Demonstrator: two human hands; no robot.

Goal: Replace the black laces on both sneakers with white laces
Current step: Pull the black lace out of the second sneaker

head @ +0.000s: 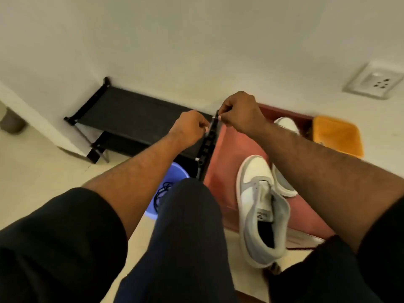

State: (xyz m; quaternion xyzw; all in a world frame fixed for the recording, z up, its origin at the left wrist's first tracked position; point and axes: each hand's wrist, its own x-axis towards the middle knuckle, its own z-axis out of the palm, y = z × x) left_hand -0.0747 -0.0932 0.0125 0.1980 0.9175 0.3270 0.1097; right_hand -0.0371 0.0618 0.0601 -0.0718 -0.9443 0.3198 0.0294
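Observation:
My left hand (192, 127) and my right hand (238, 110) are raised close together in front of me, both pinched at the fingertips. A short, thin, pale piece that looks like a lace (213, 122) shows between them, blurred against the black rack. A white and grey sneaker (260, 211) lies on the red mat (225, 162) below my right forearm, with its eyelets bare and its tongue loose. The second sneaker (284, 125) lies behind that forearm, partly hidden. A tangle of black laces (161, 193) rests in a purple basin (177, 171) by my knee.
A black two-shelf shoe rack (131, 114) stands against the wall behind my hands. An orange object (336, 134) sits at the mat's far right corner. A wall socket (376, 83) is at the upper right. My knees fill the lower frame.

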